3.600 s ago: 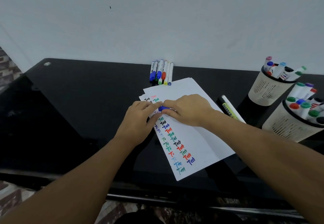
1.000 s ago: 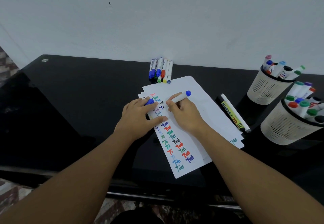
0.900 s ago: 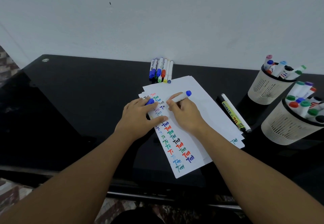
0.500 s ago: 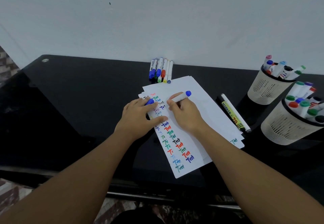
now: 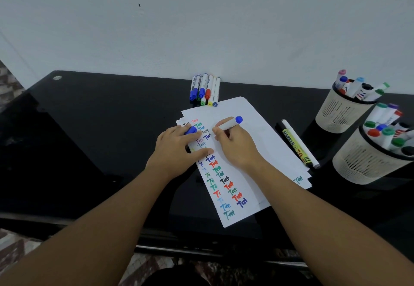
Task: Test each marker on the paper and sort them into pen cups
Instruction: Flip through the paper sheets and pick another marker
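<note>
**Blue marker on the paper**

Head view: right hand (image 5: pixel 237 149) pinches the blue marker (image 5: pixel 229 124) over the paper (image 5: pixel 253 151). Left hand (image 5: pixel 177 151) holds its cap (image 5: pixel 190 130). Glossy black table (image 5: pixel 89 128), white wall (image 5: pixel 201 28) at twelve o'clock, cups (image 5: pixel 336 113) at two o'clock.

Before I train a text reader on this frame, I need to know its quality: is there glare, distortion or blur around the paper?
Head view: light is soft and dim, with no hard shadows; the glossy black table gives faint reflections, no glare on the paper; wide-angle bending curves the table's far edge; the colour words read clearly, while the pen cups near the right edge look softer.
</note>
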The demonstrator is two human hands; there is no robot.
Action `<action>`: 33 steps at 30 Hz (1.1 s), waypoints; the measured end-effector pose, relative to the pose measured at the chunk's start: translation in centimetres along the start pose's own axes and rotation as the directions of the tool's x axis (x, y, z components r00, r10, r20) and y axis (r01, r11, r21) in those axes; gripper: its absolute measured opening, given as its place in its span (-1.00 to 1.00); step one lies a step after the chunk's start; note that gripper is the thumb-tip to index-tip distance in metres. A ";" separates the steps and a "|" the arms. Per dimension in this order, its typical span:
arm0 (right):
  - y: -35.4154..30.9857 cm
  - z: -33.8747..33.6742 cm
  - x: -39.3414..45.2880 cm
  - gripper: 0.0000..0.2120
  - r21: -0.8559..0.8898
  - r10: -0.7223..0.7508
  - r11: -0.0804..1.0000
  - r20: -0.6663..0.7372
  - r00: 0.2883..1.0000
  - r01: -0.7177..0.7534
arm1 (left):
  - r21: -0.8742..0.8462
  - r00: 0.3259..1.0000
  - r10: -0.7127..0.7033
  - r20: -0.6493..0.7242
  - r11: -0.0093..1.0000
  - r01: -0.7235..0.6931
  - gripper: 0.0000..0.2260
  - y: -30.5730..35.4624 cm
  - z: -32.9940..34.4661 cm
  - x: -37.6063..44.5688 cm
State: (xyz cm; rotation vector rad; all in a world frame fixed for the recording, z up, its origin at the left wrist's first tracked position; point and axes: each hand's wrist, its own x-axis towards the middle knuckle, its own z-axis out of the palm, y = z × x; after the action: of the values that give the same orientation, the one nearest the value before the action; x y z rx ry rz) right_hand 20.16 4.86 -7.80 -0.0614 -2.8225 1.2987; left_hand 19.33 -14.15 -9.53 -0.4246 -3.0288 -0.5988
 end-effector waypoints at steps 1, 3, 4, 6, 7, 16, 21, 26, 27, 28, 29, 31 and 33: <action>0.0 0.0 -0.1 -0.75 -0.010 -0.002 1.000 -0.001 1.000 0.002 | -0.006 1.000 0.000 0.001 1.000 0.000 -0.35 0.0 0.0 0.0; 0.0 -0.1 -0.2 -0.74 -0.008 0.002 1.000 -0.010 1.000 -0.002 | -0.026 1.000 0.004 -0.011 1.000 -0.004 -0.36 0.0 0.1 -0.1; 0.0 -0.1 -0.2 -0.74 0.002 0.008 1.000 -0.014 1.000 -0.008 | -0.039 1.000 0.008 -0.030 0.999 -0.009 -0.37 0.0 0.1 -0.2; 0.1 -0.1 -0.1 -0.72 0.024 0.005 1.000 -0.014 1.000 -0.005 | -0.075 0.997 0.016 -0.072 0.997 -0.021 -0.34 0.0 -0.1 -0.4; 0.1 0.0 0.0 -0.72 0.028 -0.003 1.000 -0.008 1.000 0.004 | -0.103 0.996 0.012 -0.083 0.995 -0.020 -0.32 0.1 -0.2 -0.4; 0.4 -0.3 -0.1 -0.86 0.222 -0.087 0.970 -0.069 0.994 0.100 | -0.215 0.973 -0.112 -0.201 0.974 0.068 -0.65 -0.8 0.5 0.3; 0.6 -0.6 0.0 -0.88 0.246 -0.103 0.963 -0.037 0.994 0.109 | -0.194 0.967 -0.084 -0.239 0.980 0.037 -0.72 -0.7 0.4 0.3; -0.3 -2.0 -0.1 -0.32 0.236 -0.101 0.971 0.264 0.959 0.037 | -0.168 0.947 -0.067 -0.314 0.986 0.014 -0.74 -0.7 0.2 -0.3; -0.5 -2.3 0.0 -0.28 0.265 -0.099 0.964 0.313 0.945 0.013 | -0.174 0.946 -0.070 -0.318 0.985 0.015 -0.74 -0.7 0.2 -0.3; -0.6 -2.6 0.1 -0.30 0.293 -0.102 0.956 0.332 0.938 0.000 | -0.180 0.944 -0.075 -0.320 0.983 0.017 -0.74 -0.7 0.2 -0.3; -0.8 -2.8 0.1 -0.38 0.318 -0.102 0.948 0.318 0.943 -0.005 | -0.184 0.944 -0.080 -0.320 0.983 0.021 -0.74 -0.8 0.2 -0.3; -1.0 -3.1 0.2 -0.55 0.357 -0.086 0.934 0.226 0.970 0.000 | -0.187 0.943 -0.084 -0.321 0.982 0.024 -0.74 -0.7 0.2 -0.3; -0.8 -3.5 0.3 -0.64 0.385 -0.070 0.923 0.158 0.985 0.004 | -0.197 0.943 -0.084 -0.321 0.980 0.020 -0.73 -0.6 0.1 -0.3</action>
State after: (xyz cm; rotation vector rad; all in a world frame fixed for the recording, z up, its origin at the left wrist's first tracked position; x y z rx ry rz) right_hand 19.97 6.97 -4.88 0.1179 -2.6172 1.9036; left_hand 19.47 -14.74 -9.91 -0.2211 -2.6824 -0.8718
